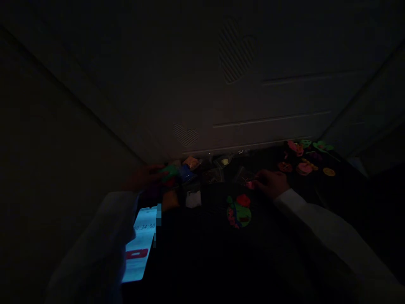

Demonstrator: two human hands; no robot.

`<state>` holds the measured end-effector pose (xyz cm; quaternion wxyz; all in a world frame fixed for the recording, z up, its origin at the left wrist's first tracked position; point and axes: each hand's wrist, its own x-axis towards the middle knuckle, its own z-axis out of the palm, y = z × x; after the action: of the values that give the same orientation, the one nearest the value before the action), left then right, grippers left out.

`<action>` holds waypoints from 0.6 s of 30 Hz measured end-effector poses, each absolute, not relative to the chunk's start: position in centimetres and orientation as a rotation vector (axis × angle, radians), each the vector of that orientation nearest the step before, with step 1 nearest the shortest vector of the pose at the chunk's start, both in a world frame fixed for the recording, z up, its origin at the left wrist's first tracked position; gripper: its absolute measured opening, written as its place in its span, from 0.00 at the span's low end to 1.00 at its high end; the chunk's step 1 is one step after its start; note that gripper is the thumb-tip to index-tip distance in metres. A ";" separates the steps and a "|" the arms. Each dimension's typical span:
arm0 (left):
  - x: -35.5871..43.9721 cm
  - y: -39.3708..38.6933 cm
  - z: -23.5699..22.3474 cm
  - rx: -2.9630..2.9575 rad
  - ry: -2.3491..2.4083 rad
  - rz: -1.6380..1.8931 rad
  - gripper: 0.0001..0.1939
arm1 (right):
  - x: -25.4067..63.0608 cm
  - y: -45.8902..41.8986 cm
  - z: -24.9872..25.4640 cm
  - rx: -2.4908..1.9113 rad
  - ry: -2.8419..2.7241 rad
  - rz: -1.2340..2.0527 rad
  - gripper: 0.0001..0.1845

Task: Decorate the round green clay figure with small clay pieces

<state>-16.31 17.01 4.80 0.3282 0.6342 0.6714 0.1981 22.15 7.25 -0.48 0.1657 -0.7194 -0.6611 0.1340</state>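
Note:
The scene is very dark. My left hand [144, 177] is at the left end of a row of small bags, its fingers closed at the edge of a green packet [171, 171]. My right hand [272, 183] pinches a clear plastic bag [244, 175] with a bit of pink material [249, 185] at its lower corner. Between the hands lie a blue packet [187, 173], an orange packet [191, 162], a white packet [193, 199] and a yellowish-brown packet [171, 199]. Nearer me sits a green molded piece [242, 215] with red and pink parts.
A lit phone [142, 245] showing a running timer lies under my left forearm. Several colorful molded pieces [304, 169] are grouped at the right back. Behind the dark tabletop rises a pale panel [202, 101] with striped heart shapes.

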 end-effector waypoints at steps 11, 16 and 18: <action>-8.7 18.6 6.4 2.226 1.648 0.517 0.22 | 22.5 7.3 -0.5 -2.198 -1.818 0.289 0.18; -0.5 19.1 3.7 2.490 1.372 0.315 0.24 | 22.6 7.1 -0.1 -2.231 -1.815 0.252 0.17; 1.2 19.2 2.6 2.544 1.356 0.279 0.27 | 22.6 6.9 0.2 -2.224 -1.822 0.236 0.16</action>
<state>1.22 19.25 2.65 0.1221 0.8718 0.4647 0.0956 22.63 6.92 0.17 0.1279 -0.7646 -0.6265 0.0811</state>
